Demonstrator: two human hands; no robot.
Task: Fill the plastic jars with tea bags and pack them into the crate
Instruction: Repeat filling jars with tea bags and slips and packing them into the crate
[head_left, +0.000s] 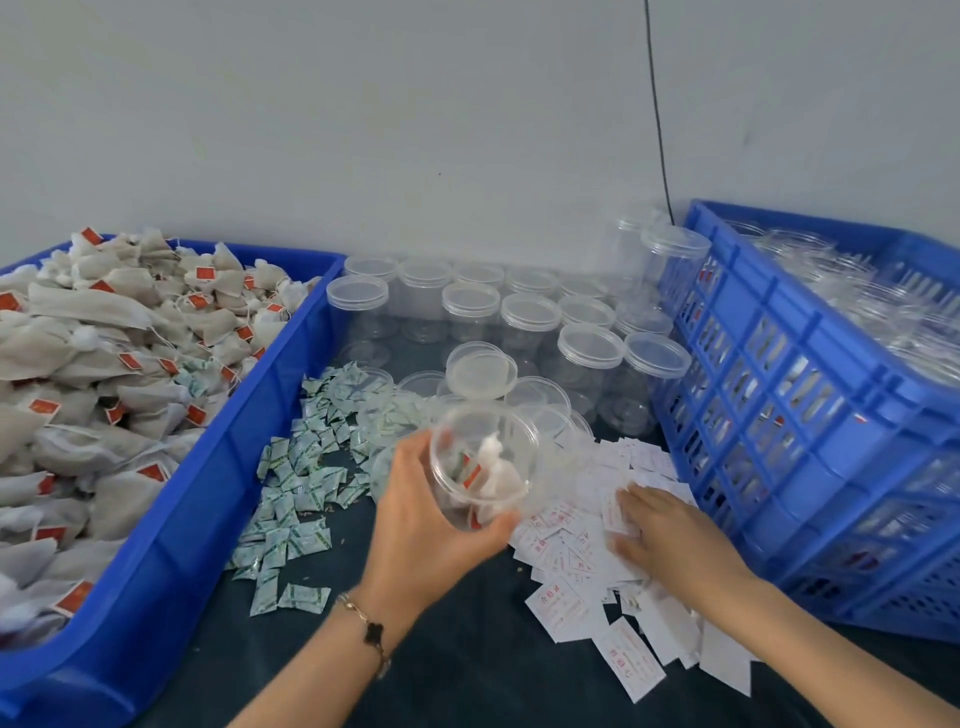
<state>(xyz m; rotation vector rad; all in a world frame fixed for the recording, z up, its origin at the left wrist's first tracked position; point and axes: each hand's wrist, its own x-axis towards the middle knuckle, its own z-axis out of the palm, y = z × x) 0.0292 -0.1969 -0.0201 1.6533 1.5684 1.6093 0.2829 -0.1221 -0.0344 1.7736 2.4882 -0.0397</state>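
Left hand (415, 514) nearest the lens; its fingers (498, 521) curl round an open plastic jar (480, 462), tilted mouth-up toward the viewer, likely so the fill can be checked; tea bags (493, 470) already sit inside. Right hand (670, 535) lies flat, fingers straight, on white slips (571, 608), probably picking one. Red print on slips too blurred to read. Green sachets (296, 478) lie left; blue crate (810, 415) stands right, holding jars.

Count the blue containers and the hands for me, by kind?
Blue tray: 1
Blue crate: 1
Hands: 2, the left hand holding a jar, the right hand on the white slips
Total: 4
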